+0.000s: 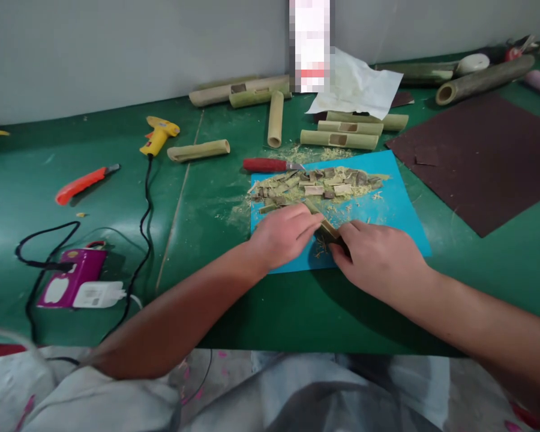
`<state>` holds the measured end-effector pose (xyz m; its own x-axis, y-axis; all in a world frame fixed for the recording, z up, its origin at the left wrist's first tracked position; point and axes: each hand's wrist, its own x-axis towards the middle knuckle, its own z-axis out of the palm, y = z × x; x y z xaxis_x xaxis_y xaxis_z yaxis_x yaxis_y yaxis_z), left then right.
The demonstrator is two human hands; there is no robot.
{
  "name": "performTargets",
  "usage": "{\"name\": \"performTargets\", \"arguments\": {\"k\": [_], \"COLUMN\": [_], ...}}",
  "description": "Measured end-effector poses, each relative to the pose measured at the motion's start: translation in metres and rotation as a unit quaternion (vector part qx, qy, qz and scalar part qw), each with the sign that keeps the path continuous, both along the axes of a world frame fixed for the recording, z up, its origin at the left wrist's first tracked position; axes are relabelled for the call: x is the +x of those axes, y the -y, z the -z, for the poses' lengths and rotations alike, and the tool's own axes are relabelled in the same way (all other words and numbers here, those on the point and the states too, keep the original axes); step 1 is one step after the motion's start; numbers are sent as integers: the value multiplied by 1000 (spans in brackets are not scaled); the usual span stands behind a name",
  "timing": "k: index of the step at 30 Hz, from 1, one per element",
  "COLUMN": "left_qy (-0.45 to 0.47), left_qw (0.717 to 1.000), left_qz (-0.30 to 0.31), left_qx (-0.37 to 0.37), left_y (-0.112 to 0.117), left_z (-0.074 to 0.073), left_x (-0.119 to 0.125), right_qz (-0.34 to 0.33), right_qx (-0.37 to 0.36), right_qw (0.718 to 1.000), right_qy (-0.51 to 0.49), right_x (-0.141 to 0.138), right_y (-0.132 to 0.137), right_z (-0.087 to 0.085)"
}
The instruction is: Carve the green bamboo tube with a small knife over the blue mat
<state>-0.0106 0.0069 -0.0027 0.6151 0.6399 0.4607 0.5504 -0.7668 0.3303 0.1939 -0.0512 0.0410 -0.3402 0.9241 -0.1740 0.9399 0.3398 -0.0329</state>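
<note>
Between my two hands a bamboo tube (327, 228) with a cut-out opening lies slanted over a blue sheet (292, 262). My left hand (284, 234) is closed on its far left end, with the fingers partly hidden. Around its near right end my right hand (380, 251) is wrapped. Just beyond the hands, bamboo chips and shavings (319, 185) are heaped on the sheet. A red-handled carving knife (267, 165) lies at the sheet's far left corner, its blade pointing right at the pile.
Several cut bamboo tubes (339, 140) lie along the back. On the left are a yellow glue gun (159, 135), an orange utility knife (83, 185) and a purple power strip (67, 279) with black cords. A brown sandpaper sheet (481, 162) covers the right of the green table (225, 312).
</note>
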Motion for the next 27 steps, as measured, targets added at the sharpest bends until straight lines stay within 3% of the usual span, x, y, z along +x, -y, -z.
{"name": "performTargets", "arguments": {"k": [5,10,15,19,24,27], "left_qy": [14,1,7,-15,-8,-27], "left_qw": [999,1000,999,999,1000,999], "left_qz": [-31,-22,-42,21,-18,17], "left_qx": [3,-3,10,-27,-3,-8], "left_y": [-2,-3,-5,0,-1,-1], "left_z": [2,0,-1,-2,-2,-1], "left_x": [-1,-2,-1,5,5,4], "right_qz": [-8,-25,-20,-5,-3,-3], "right_qx": [21,66,55,29,34,27], "right_qw": [1000,997,998,999,999,1000], "right_qy": [6,-5,-21,-23,-17,-12], "right_x": [1,3,4,3,3,2], "right_y": [2,2,-1,-2,-1,-1], "right_z": [-1,0,3,3,0,-1]}}
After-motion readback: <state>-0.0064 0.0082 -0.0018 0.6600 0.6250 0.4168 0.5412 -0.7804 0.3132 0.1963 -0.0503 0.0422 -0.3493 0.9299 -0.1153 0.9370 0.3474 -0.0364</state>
